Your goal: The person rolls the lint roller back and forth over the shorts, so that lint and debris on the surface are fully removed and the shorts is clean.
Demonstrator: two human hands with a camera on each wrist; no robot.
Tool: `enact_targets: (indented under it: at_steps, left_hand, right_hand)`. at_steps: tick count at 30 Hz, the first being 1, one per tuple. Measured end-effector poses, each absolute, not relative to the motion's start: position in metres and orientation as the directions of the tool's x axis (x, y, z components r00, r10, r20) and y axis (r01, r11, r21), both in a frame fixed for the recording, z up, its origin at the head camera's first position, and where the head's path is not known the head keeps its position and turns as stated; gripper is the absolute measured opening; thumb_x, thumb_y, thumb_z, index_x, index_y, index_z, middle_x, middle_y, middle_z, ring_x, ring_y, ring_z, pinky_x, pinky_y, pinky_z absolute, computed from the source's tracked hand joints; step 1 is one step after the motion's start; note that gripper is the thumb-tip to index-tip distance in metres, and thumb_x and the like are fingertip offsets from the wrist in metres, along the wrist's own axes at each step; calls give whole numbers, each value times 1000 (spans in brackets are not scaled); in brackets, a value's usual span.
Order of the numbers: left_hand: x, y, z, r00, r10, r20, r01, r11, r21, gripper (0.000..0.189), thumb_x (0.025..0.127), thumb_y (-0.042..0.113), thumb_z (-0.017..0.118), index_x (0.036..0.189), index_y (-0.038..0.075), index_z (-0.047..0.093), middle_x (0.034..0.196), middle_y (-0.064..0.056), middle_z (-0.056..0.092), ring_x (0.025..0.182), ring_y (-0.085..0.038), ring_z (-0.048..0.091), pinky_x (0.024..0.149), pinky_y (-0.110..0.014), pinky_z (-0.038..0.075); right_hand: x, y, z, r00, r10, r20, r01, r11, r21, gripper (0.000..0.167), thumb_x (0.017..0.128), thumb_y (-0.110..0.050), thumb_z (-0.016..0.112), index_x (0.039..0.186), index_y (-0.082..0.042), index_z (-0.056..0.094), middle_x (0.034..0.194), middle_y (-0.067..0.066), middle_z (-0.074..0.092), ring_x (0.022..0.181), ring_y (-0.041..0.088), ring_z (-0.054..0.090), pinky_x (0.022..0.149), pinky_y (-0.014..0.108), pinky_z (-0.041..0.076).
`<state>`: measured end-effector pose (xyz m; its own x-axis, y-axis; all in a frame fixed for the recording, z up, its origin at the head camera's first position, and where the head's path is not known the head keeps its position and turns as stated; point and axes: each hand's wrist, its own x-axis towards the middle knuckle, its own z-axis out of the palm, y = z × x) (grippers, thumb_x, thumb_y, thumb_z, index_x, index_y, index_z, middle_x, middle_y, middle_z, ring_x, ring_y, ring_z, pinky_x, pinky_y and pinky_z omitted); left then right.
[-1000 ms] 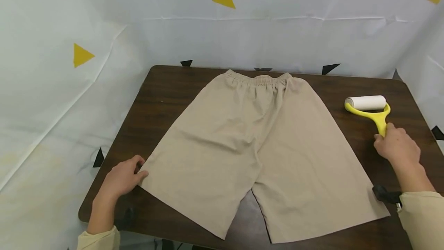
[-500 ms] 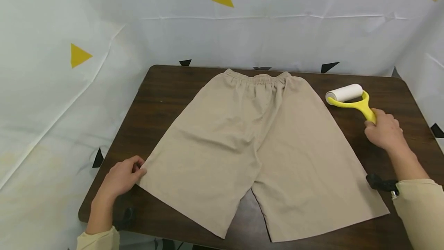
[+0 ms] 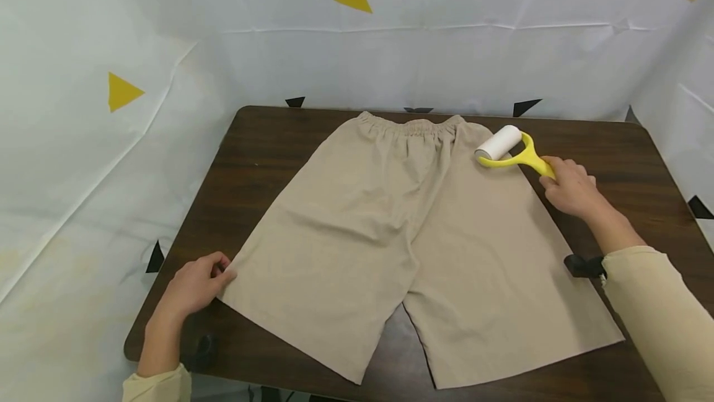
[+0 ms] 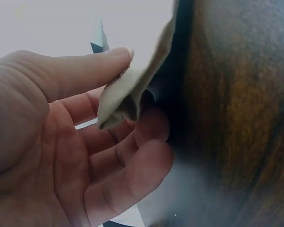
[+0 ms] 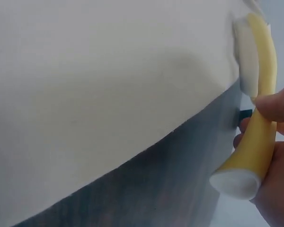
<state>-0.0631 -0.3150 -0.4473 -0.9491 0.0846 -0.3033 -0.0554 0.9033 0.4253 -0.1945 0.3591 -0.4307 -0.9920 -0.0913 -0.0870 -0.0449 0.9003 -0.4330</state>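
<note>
I log remotely: beige shorts point(image 3: 480, 235), laid flat; left hand point(image 3: 192, 285), pinching one hem corner point(image 4: 122, 92), presumably as anchor; right hand point(image 3: 571, 187), gripping a yellow-handled roller point(image 3: 500, 143) near the waistband point(image 3: 409, 131).

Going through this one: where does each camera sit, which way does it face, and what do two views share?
Head: worn on the head, facing forward and down at beige shorts on a dark table; left hand, right hand and sleeves show.
Left wrist: on that wrist, facing the left hand pinching the shorts' corner; no right hand.
Right wrist: on that wrist, facing the shorts' edge and yellow-handled roller; part of the right hand shows.
Shared: head and right wrist both show the roller.
</note>
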Motion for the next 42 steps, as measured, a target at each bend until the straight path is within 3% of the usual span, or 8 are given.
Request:
enact_targets:
  at_steps: [6,19,30,42]
  left_hand:
    - [-63,-317,-448,-950,84,-300,-53,905,422,23,97,31,61,102,8,62,79,-2,56,62,-17,48,54,-34,37]
    - [-64,-319,-449,-946,74,-316,-66,909,412,29,98,38,58,100,9,61,76,-2,53,63,-18,47,55,-34,37]
    - [-65,-318,-449,-941,86,-326,-62,906,419,23,101,30,54,101,7,61,72,-2,52,64,-19,48,55,-34,38]
    - [-67,-319,-447,-939,99,-330,-48,911,410,24,101,29,53,101,6,61,77,-2,53,66,-18,48,55,-35,37]
  right_hand:
    - [-207,351,-434,-988,-112,-110,-58,910,-410,53,103,-22,47,141,11,32,113,33,43,100,47,38,72,51,27]
    - [-227,320,-435,-988,-151,7,-141,901,-410,43,101,-16,51,138,3,43,110,27,47,98,42,40,72,52,25]
    - [-239,293,-426,-960,-276,49,-276,895,-350,44,99,-18,57,140,-4,46,112,22,50,99,39,42,82,59,26]
    - [-253,238,-423,-908,-415,55,-414,871,-264,43,98,-17,61,138,-8,50,107,15,52,98,33,47,81,52,30]
